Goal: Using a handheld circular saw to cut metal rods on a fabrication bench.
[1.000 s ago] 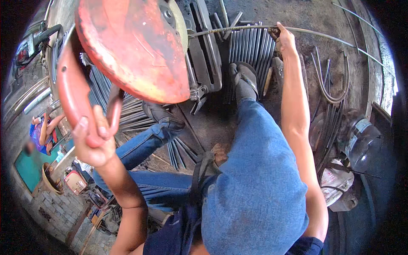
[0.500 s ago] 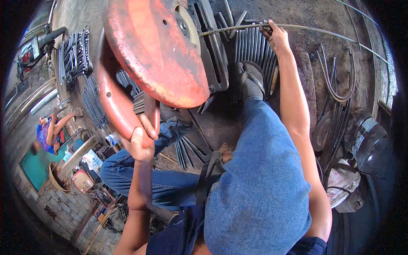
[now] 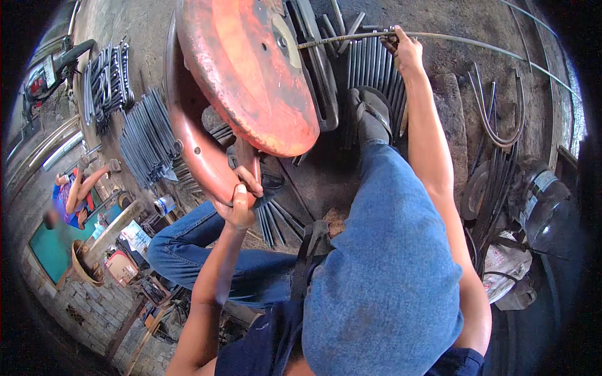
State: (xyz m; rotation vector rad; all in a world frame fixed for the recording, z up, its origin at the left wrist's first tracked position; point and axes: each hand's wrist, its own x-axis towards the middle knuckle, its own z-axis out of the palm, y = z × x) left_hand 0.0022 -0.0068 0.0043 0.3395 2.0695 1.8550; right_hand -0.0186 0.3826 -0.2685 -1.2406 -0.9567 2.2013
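My left hand [image 3: 236, 205] is closed round the end of the red-brown loop handle [image 3: 199, 149] of a cut-off saw. The saw's worn orange-red blade guard [image 3: 257, 88] covers most of the disc, so the blade's cutting edge is hidden from me. My right hand [image 3: 406, 52] pinches a long thin metal rod [image 3: 464, 38] at the upper right. From my fingers the rod runs left to the saw's dark slotted base [image 3: 316, 69] beside the guard, and its other end stretches away to the right.
Cut rods [image 3: 370, 66] lie side by side beyond my sandalled foot [image 3: 371, 113]. More rod bundles [image 3: 147, 138] lie left of the saw. Bent U-shaped bars [image 3: 517, 128] and a large clear bottle [image 3: 544, 194] are at right. Another person [image 3: 74, 194] sits far left.
My left hand has swung the saw's handle and guard to the right and slightly away from me. The right hand and the rod have barely shifted.
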